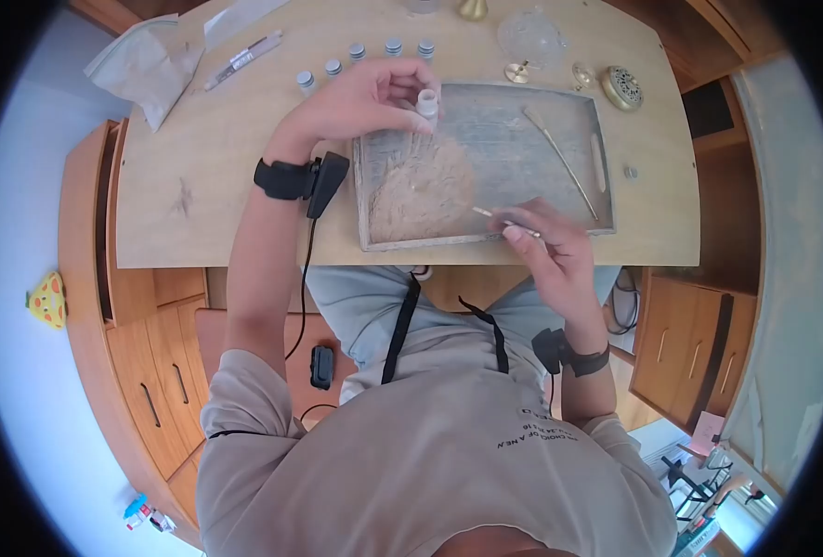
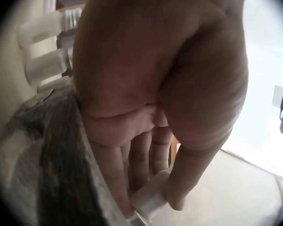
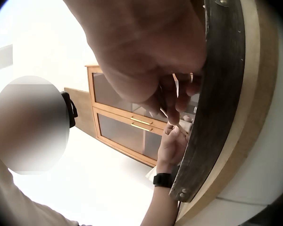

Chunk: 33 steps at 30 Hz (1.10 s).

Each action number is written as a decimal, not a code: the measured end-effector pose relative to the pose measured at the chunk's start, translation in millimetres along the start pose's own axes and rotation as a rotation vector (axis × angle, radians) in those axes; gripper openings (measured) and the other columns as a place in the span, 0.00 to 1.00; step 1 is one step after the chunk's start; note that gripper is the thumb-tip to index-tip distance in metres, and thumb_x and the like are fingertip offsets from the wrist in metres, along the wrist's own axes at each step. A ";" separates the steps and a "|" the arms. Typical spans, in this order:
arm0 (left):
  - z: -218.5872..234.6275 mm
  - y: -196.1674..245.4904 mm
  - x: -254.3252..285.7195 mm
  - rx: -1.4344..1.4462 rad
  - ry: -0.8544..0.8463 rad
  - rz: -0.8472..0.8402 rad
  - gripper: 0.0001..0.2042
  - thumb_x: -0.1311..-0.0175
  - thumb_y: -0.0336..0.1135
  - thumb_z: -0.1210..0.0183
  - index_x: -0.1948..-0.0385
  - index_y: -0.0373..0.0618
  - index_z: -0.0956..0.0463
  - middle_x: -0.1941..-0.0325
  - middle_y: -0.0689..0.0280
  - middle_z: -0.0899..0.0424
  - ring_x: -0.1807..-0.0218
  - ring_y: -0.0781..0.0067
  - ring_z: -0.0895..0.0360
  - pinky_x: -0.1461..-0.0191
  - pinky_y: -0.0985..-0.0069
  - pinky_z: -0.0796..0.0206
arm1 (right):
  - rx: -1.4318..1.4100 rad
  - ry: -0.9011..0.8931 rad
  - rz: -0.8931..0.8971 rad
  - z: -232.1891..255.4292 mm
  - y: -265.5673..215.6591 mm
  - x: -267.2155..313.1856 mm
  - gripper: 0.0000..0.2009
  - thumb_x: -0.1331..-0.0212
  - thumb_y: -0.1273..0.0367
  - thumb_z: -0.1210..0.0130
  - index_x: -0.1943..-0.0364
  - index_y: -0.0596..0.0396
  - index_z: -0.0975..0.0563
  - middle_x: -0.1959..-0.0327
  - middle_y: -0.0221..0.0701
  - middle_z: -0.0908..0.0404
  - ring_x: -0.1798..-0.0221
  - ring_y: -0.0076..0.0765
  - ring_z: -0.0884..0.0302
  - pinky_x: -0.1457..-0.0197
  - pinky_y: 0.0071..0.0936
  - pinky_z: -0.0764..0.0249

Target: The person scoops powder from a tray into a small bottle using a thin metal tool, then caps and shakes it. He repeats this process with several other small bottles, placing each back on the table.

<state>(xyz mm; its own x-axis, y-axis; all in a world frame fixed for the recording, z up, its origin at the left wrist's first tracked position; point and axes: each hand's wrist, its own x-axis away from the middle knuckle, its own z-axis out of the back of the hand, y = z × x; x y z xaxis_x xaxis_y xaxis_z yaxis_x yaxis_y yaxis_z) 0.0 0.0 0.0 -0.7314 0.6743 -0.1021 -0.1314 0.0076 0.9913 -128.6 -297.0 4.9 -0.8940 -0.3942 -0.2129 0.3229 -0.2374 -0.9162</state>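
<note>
The left hand [image 1: 374, 100] grips a small white open-topped bottle [image 1: 427, 104] over the left part of a grey wooden tray [image 1: 523, 102]. Below it a mound of tan powder [image 1: 421, 190] covers that part of the tray. In the left wrist view, thumb and fingers of the left hand [image 2: 151, 89] pinch the bottle [image 2: 153, 195]. Above the tray's front edge, the right hand [image 1: 551, 246] pinches a thin stick-like tool [image 1: 504, 220], its tip pointing toward the powder. The right wrist view shows the right hand [image 3: 146, 52] close to the tray's side [image 3: 217, 103].
Several capped bottles [image 1: 357, 51] stand behind the tray. A thin brass rod [image 1: 565, 160] lies in the tray's right part. A round brass piece [image 1: 622, 88], a glass dish [image 1: 530, 39], a plastic bag [image 1: 147, 70] and a pen [image 1: 242, 60] are on the table [image 1: 226, 186].
</note>
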 end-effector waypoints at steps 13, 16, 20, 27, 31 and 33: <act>-6.6 17.3 22.7 -0.008 0.139 -0.048 0.15 0.40 0.20 0.34 0.52 0.40 0.25 0.52 0.62 0.16 0.47 0.72 0.19 0.40 0.73 0.26 | 0.169 0.348 -0.023 6.6 -13.4 19.1 0.08 0.31 0.73 0.45 0.58 0.64 0.18 0.70 0.33 0.19 0.63 0.28 0.22 0.56 0.23 0.28; -6.9 12.4 28.2 -0.048 0.120 -0.044 0.17 0.41 0.19 0.34 0.50 0.40 0.26 0.51 0.61 0.16 0.47 0.70 0.19 0.40 0.72 0.26 | 0.084 0.313 -0.056 2.2 -11.0 19.0 0.08 0.31 0.72 0.45 0.59 0.64 0.18 0.71 0.33 0.19 0.64 0.27 0.22 0.56 0.23 0.28; -16.3 7.9 31.1 -0.086 0.153 -0.058 0.18 0.41 0.18 0.34 0.49 0.38 0.25 0.51 0.62 0.17 0.47 0.71 0.19 0.40 0.72 0.25 | -0.041 0.251 -0.098 -12.5 -13.5 14.6 0.08 0.31 0.71 0.44 0.59 0.64 0.18 0.71 0.34 0.18 0.64 0.27 0.20 0.57 0.23 0.28; -16.4 0.2 37.3 -0.155 0.058 -0.032 0.19 0.41 0.18 0.33 0.47 0.36 0.22 0.50 0.65 0.17 0.50 0.75 0.19 0.41 0.74 0.25 | -0.320 0.082 -0.311 -36.1 -18.5 -1.8 0.10 0.28 0.71 0.45 0.54 0.67 0.19 0.65 0.32 0.15 0.59 0.24 0.17 0.54 0.21 0.24; -14.8 -5.6 40.5 -0.202 0.085 -0.016 0.20 0.42 0.18 0.33 0.46 0.35 0.21 0.49 0.64 0.16 0.50 0.75 0.19 0.42 0.74 0.25 | -0.371 0.060 -0.315 -26.9 -11.3 -1.7 0.11 0.27 0.70 0.46 0.53 0.66 0.19 0.61 0.34 0.15 0.58 0.24 0.17 0.52 0.21 0.23; -13.7 -2.6 38.5 -0.225 0.075 -0.016 0.20 0.43 0.18 0.32 0.46 0.35 0.20 0.49 0.64 0.16 0.50 0.75 0.19 0.43 0.74 0.25 | -0.414 0.072 -0.306 -18.7 -5.6 -2.4 0.12 0.27 0.70 0.46 0.53 0.66 0.19 0.60 0.35 0.14 0.58 0.24 0.17 0.52 0.21 0.24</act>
<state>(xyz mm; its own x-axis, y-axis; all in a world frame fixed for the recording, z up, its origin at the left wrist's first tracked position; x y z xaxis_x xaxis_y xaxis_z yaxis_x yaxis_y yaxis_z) -37.0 15.8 -7.7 -0.7749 0.6182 -0.1315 -0.2825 -0.1526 0.9471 -134.0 -278.2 4.2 -0.9520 -0.2963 0.0763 -0.0936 0.0446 -0.9946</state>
